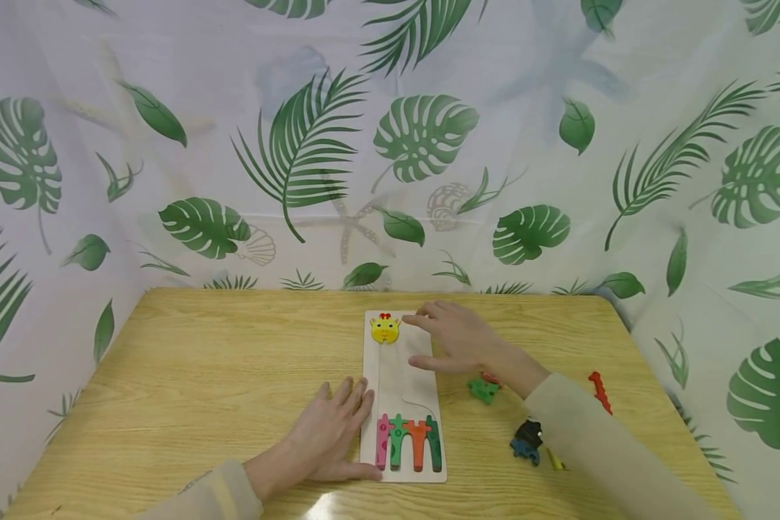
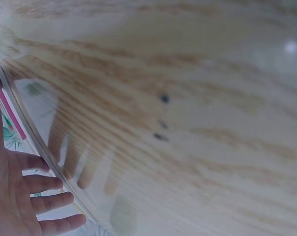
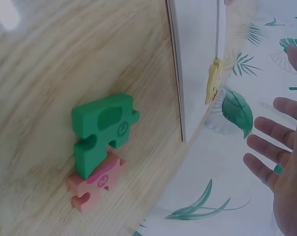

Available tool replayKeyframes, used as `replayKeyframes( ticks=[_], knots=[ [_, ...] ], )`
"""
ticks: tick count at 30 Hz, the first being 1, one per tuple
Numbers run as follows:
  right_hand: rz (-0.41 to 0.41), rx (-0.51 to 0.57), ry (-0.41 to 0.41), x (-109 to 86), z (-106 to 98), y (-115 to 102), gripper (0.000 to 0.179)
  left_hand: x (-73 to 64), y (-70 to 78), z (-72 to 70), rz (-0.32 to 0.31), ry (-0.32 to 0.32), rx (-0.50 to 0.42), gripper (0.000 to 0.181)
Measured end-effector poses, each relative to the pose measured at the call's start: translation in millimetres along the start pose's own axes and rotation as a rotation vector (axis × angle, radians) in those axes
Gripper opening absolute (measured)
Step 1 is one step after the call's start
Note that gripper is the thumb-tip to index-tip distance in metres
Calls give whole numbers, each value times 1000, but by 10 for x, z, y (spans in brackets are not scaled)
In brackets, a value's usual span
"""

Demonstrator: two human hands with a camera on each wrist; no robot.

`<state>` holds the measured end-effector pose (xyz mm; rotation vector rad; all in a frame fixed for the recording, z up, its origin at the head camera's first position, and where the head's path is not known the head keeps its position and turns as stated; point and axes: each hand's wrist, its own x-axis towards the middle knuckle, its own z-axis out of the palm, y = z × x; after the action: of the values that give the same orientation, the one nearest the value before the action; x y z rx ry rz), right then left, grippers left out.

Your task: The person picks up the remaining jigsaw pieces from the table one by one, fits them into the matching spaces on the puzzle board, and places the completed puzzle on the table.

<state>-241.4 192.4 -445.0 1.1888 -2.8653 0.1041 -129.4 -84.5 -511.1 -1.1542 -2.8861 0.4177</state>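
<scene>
My right hand point(image 1: 458, 338): fingers apart, thumb well off the index, nothing between them. It's over the board's far right edge, fingers aimed left; can't tell if any tip touches down. My left hand point(image 1: 325, 437): fingers lightly splayed, tips on the board's left edge, thumb at its near left corner, pinching nothing; how hard it presses, can't tell.

Key relation: the yellow giraffe head point(image 1: 385, 330) sits just left of my right index tip, in the board's far left corner. Right hand is nearer to it. The white puzzle board point(image 1: 421, 386) has its long axis running near edge to far edge of the table point(image 1: 234, 347), so my right fingers lie across it.

Bare outlined area spans the middle; pink point(image 1: 382, 444), green point(image 1: 396, 448), orange point(image 1: 418, 442) and dark green legs point(image 1: 435, 444) stand in a row at the near end.

Loose: green piece point(image 3: 101, 118) against a pink piece point(image 3: 99, 179), off the board's right edge, toward me from my right fingers. Black piece point(image 1: 529, 433) and blue piece point(image 1: 525, 451) lie farther right and nearer me; red piece point(image 1: 599, 393) toward the table's right edge.
</scene>
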Motion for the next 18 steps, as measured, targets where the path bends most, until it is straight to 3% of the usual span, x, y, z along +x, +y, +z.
replayKeyframes(
  ticks=[8, 18],
  knots=[
    [55, 19, 21, -118, -36, 62, 73, -13, 1, -14, -4, -1, -2, 124],
    [50, 7, 51, -324, -8, 206, 73, -11, 9, -13, -6, -6, -5, 124]
  ],
)
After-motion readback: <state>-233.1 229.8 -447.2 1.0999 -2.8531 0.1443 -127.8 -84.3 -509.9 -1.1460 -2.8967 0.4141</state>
